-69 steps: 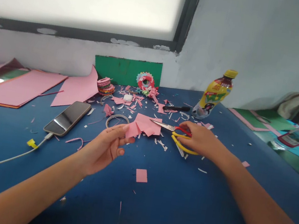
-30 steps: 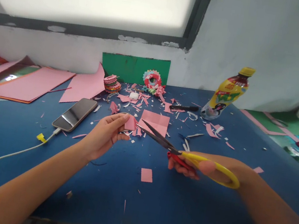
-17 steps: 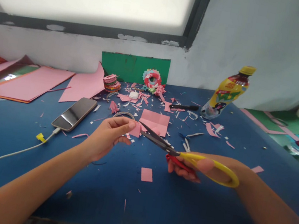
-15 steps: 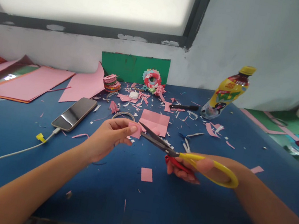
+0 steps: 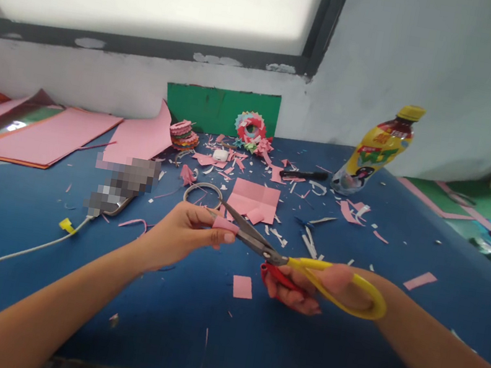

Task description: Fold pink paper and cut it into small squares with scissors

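Note:
Between thumb and fingers my left hand pinches a small pink piece of paper. My right hand is wrapped round a pair of scissors with one yellow and one red handle. The parted blades point left and reach the held paper, one of them lying along it. Below the blades a pink paper square lies flat on the blue table. A creased larger pink sheet rests just beyond, beside a roll of tape.
A yellow-capped bottle stands at the back right, near a black pen. Paper scraps are strewn about the far middle. At left lie pink sheets and a partly blurred phone on a white cable.
The scissors have moved slightly left and down, so their blades now reach the paper piece. My left hand has shifted a little right and down and turned the paper.

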Demonstrator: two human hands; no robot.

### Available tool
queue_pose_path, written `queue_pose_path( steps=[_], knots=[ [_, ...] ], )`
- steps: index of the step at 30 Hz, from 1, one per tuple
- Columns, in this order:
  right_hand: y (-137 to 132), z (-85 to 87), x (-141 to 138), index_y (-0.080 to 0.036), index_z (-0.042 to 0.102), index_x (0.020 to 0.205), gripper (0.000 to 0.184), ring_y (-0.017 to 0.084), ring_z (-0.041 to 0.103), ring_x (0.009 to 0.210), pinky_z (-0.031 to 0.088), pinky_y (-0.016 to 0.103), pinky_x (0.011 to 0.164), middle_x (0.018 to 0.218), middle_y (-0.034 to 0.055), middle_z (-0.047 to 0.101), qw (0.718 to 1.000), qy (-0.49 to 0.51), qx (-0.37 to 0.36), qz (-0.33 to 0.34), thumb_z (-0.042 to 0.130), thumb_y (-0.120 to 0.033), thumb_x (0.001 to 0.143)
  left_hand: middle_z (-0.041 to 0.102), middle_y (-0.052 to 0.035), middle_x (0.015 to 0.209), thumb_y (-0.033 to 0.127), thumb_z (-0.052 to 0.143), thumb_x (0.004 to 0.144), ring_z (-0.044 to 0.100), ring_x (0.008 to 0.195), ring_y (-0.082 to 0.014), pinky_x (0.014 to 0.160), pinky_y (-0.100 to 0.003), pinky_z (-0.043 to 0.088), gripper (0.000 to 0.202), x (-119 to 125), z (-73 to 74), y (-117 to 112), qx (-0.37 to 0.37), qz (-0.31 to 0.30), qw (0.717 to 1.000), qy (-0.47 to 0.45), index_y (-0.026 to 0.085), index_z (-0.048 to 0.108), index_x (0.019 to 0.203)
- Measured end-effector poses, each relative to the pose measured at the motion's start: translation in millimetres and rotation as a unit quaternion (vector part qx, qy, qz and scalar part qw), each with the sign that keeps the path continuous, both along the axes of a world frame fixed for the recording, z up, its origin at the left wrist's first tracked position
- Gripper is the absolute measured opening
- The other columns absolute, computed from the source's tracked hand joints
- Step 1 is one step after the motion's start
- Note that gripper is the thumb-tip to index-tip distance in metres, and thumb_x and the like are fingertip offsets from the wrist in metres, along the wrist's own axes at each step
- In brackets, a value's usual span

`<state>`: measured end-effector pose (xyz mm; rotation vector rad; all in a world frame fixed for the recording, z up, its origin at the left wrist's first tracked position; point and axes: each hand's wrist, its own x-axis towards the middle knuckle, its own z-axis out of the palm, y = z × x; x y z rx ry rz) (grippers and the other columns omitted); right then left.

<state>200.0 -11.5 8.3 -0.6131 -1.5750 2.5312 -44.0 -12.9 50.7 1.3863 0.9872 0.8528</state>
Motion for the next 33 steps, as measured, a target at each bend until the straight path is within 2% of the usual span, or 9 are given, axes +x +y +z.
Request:
queue_pose_path(
  steps=[4,11,14,17,20,23,27,30,33],
  knots=[
    [-1.4,3.4,-3.1,-0.012,0.050,0.086,0.041,0.003,0.030,0.046,0.026,0.016,0.041,0.065,-0.0042,0.039,1.000,-0.003,-0.007,-0.018,0.052,-0.052,0.076,0.060,-0.0004,0.060,0.028,0.072,0.062,0.049,0.060,-0.0099,0.055,-0.021,0.040,0.013,-3.6,-0.7,1.3,0.017,0.008,1.000,0.013,0.016,0.070,0.056],
    [-6.1,12.9,-9.6,-0.014,0.049,0.073,0.055,0.001,0.030,0.038,0.024,0.014,0.033,0.054,-0.0074,0.039,0.999,-0.028,0.003,-0.040,0.064,-0.062,0.051,0.059,-0.0004,0.060,0.029,0.072,0.062,0.047,0.061,-0.0110,0.054,-0.022,0.038,0.012,-8.8,-2.7,3.4,0.039,-0.003,0.999,0.031,0.018,0.071,0.060],
    [-7.8,14.0,-12.0,-0.014,0.048,0.064,0.052,0.002,0.031,0.033,0.023,0.014,0.029,0.047,-0.0071,0.040,0.996,-0.059,0.036,-0.060,0.061,-0.063,0.054,0.059,0.0000,0.058,0.029,0.072,0.063,0.048,0.058,-0.0106,0.053,-0.022,0.038,0.012,-9.4,-3.5,4.1,0.033,-0.007,0.999,0.035,0.018,0.070,0.059],
    [-7.5,14.7,-11.6,-0.015,0.046,0.056,0.048,0.004,0.033,0.028,0.023,0.015,0.025,0.041,-0.0066,0.040,0.995,-0.057,0.039,-0.066,0.060,-0.061,0.058,0.061,-0.0005,0.061,0.026,0.070,0.064,0.049,0.060,-0.0113,0.056,-0.022,0.039,0.008,-8.0,-7.0,4.5,0.037,-0.028,0.998,0.033,0.018,0.072,0.064],
    [-4.7,16.7,-8.7,-0.015,0.044,0.059,0.053,0.003,0.030,0.026,0.022,0.015,0.023,0.042,-0.0080,0.039,0.994,-0.016,0.037,-0.100,0.059,-0.066,0.058,0.061,-0.0005,0.060,0.024,0.070,0.065,0.050,0.060,-0.0114,0.057,-0.023,0.040,0.009,-4.3,-13.0,4.1,0.014,-0.044,0.998,0.052,0.017,0.072,0.069],
    [-0.1,15.9,-5.3,-0.017,0.042,0.062,0.056,0.002,0.028,0.026,0.024,0.014,0.023,0.043,-0.0089,0.038,0.992,0.008,0.040,-0.117,0.055,-0.071,0.060,0.062,-0.0003,0.064,0.026,0.069,0.066,0.050,0.057,-0.0097,0.056,-0.022,0.042,0.012,-0.5,-17.3,3.9,-0.023,-0.029,0.998,0.046,0.016,0.071,0.071],
    [5.6,5.5,-2.7,-0.018,0.040,0.068,0.062,0.001,0.026,0.028,0.026,0.013,0.025,0.044,-0.0099,0.037,0.992,0.001,0.041,-0.123,0.046,-0.079,0.060,0.061,0.0009,0.067,0.026,0.071,0.064,0.052,0.060,-0.0089,0.055,-0.020,0.044,0.014,0.7,-16.7,5.6,-0.025,0.000,1.000,-0.006,0.015,0.068,0.072],
    [8.6,-3.6,-1.7,-0.018,0.039,0.073,0.060,0.001,0.028,0.030,0.028,0.013,0.027,0.047,-0.0100,0.037,0.992,-0.013,0.044,-0.118,0.045,-0.077,0.063,0.063,0.0008,0.070,0.023,0.073,0.063,0.054,0.061,-0.0086,0.056,-0.019,0.044,0.025,-1.6,-16.8,6.9,-0.031,0.027,0.999,-0.032,0.015,0.064,0.085],
    [11.5,-12.0,-0.6,-0.019,0.038,0.075,0.060,0.002,0.031,0.032,0.030,0.014,0.030,0.050,-0.0094,0.038,0.992,-0.023,0.038,-0.116,0.049,-0.076,0.061,0.065,-0.0003,0.072,0.022,0.072,0.063,0.055,0.061,-0.0082,0.057,-0.019,0.043,0.036,-4.6,-20.9,6.6,-0.037,0.033,0.999,-0.010,0.015,0.060,0.097]
  ],
)
